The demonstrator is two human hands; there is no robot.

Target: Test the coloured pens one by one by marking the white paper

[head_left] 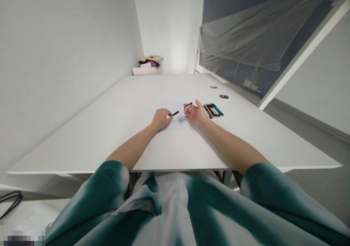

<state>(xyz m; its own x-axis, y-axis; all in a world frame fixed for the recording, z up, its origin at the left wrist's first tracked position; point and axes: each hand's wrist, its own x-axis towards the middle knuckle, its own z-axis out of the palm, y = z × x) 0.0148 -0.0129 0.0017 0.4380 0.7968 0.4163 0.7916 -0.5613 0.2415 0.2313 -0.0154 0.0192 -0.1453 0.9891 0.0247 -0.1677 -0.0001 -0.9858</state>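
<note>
A slim black-and-white pen (pixel 181 111) slants up to the right over a sheet of white paper (pixel 175 125). My left hand (pixel 160 119) pinches its lower end between thumb and fingertips, the wrist low over the table. At the pen's upper end, my right hand (pixel 196 114) is turned palm up, thumb apart and fingers loosely bent. The pen's upper part passes close by those fingertips; whether they touch it I cannot tell. Just right of that hand lies a row of several coloured pens (pixel 213 110), side by side.
The white table (pixel 109 136) runs along a wall on the left. At its far end stands a pale box (pixel 144 71) with folded cloth on top. Two round metal cable covers (pixel 224 96) are set in the right side, below a dark panel (pixel 246 38) draped in plastic film.
</note>
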